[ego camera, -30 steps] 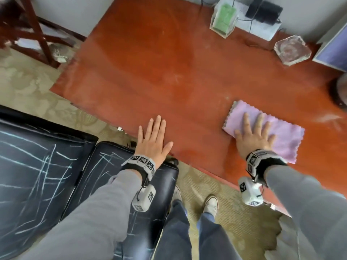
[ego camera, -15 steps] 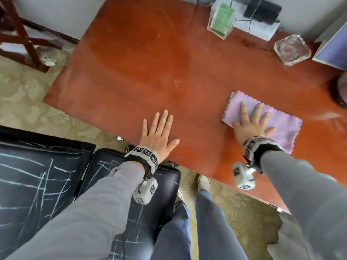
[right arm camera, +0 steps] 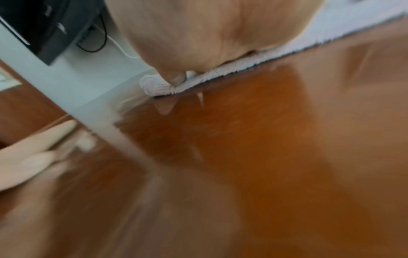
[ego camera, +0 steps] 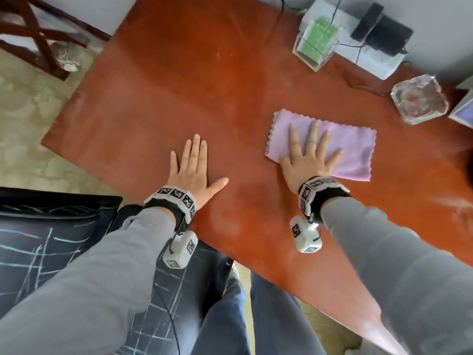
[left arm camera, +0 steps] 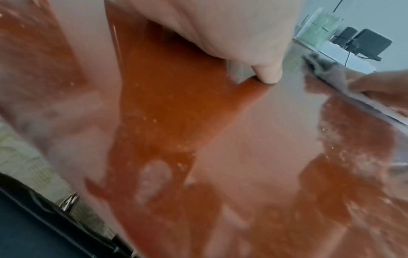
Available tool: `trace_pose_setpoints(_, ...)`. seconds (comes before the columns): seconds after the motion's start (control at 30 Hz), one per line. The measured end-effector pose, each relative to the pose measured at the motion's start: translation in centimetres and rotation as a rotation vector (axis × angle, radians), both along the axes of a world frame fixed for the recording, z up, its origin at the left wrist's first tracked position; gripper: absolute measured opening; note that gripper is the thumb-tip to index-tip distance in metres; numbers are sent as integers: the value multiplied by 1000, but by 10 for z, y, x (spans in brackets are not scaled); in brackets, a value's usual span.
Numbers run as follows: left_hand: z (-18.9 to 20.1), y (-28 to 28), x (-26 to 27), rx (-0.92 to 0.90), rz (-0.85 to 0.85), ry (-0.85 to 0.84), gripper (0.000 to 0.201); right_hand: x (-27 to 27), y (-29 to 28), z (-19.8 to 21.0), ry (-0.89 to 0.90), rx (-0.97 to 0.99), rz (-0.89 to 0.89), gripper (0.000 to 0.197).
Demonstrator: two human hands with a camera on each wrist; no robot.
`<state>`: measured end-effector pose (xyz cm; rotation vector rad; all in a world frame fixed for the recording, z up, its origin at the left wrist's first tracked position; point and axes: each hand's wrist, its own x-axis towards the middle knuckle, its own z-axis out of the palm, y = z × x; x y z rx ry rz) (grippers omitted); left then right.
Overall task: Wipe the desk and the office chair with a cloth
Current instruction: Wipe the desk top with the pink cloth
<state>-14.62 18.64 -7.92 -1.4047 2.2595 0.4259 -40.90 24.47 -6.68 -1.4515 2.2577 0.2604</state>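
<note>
The right hand (ego camera: 308, 160) lay flat with its fingers spread straight on the folded lilac cloth (ego camera: 345, 149), pressing it to the red-brown desk (ego camera: 179, 98); nothing was pinched or gripped, only weighted down. Against the head views of the second before, the cloth under that palm had slid away from the near edge toward the far side of the desk, and the glass ashtray (ego camera: 419, 98) ahead of the fingertips and to their right now stood nearer to it. The left hand (ego camera: 193, 170) was also open, palm down on the bare wood beside the right hand and well apart from the cloth, and it too sat further in from the near edge than before (most likely a brace as the body leaned forward). So the stroke in hand looked like a push outward, a pass over the middle of the desk. Pale dusty smears showed on the wood behind and to the right of the right wrist, which suggests the desk was only partly wiped. The black office chair (ego camera: 51, 252), behind the left wrist, carried light scratch-like marks and appeared not yet wiped.
</note>
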Motion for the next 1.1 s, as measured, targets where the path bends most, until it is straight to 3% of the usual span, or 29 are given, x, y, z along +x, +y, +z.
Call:
trace_pose_setpoints(0.13,-3,0,5,-21,-7,0,103,75,-22,0,-80,16,450,67)
trace_pose_setpoints(0.2,-4,-1,8,-22,-25,11,103,64,-32,-2,-72,41,600,65)
trace_pose_setpoints(0.27,-2,-2,8,-3,-14,29,104,25,-47,-5,-68,37,574,65)
trace_pose_setpoints(0.37,0,-1,6,9,-4,30,103,-25,-69,-3,-59,60,316,66)
trace_pose_setpoints(0.47,0,-1,6,23,16,45,105,-11,-71,-2,-47,33,242,67)
trace_pose_setpoints(0.57,6,-3,7,85,32,92,109,48,-53,-1,-71,34,433,67)
trace_pose_setpoints(0.67,24,-9,4,163,182,284,102,84,-36,7,-156,79,642,66)
trace_pose_setpoints(0.77,41,-6,-18,-48,117,346,83,48,-46,16,-184,-47,524,73)
trace_pose_setpoints(0.87,39,8,-74,9,-81,372,76,-17,-56,18,-26,-91,178,73)
trace_pose_setpoints(0.93,23,9,-112,24,-146,273,72,-50,-53,16,-20,-55,-3,69)
trace_pose_setpoints(1.1,-4,-38,-165,-74,-56,143,71,-77,-47,14,-97,-48,-44,62)
